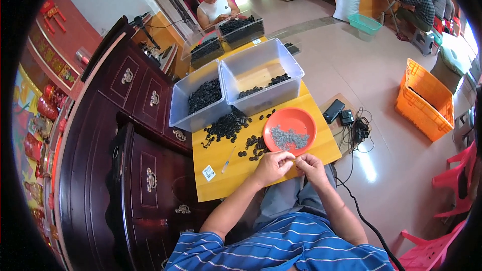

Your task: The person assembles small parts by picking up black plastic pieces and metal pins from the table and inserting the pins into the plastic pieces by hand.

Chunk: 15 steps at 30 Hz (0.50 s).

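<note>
a person's bare left hand and right hand meet over the near edge of a smooth yellow bench. on each hand the thumb and fingers come together in a tight pinch, the tips almost touching; whatever sits between them is too small to make out, so its direction cannot be told.

just beyond the hands, a round, shiny orange-red plastic bowl holds a loose heap of thin, grey, metallic-looking bits, lying every which way. just left of it are dark, smooth, oval black pieces, their long axes in mixed directions; a denser black pile spreads farther left. beyond stand two translucent plastic tubs, a left tub and a right tub, both holding more black pieces. near left, a slim pen-like stick slants from near left to far right.
</note>
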{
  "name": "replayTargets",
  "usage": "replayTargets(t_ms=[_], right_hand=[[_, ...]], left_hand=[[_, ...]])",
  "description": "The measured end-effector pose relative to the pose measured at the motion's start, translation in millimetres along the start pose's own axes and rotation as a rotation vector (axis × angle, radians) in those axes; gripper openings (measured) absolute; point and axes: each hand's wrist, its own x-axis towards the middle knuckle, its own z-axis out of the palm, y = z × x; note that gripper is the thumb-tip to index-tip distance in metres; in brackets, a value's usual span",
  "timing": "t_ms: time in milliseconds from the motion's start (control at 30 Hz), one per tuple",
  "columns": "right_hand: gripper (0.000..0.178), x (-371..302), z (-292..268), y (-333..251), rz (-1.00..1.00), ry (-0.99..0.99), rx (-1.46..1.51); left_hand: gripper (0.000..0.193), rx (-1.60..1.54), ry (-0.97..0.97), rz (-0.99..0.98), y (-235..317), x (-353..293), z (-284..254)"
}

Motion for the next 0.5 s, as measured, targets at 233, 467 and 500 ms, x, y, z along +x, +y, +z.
replayTargets(t_ms=[233, 467, 500], right_hand=[[0.011, -8.0, 20.5, 2.3, 0.22, -0.134, 0.154], [0.011, -18.0, 43.2, 18.8, 0.275, -0.215, 0.14], [0.011, -19.4, 47.7, 21.2, 0.264, -0.198, 0.127]], left_hand=[[0.014, -0.169, 0.072, -0.073, -11.0, -39.0, -3.0], [0.006, -0.126, 0.152, -0.063, -23.1, -75.0, -13.4], [0.006, -0.146, 0.165, -0.112, -24.9, -81.0, -13.7]])
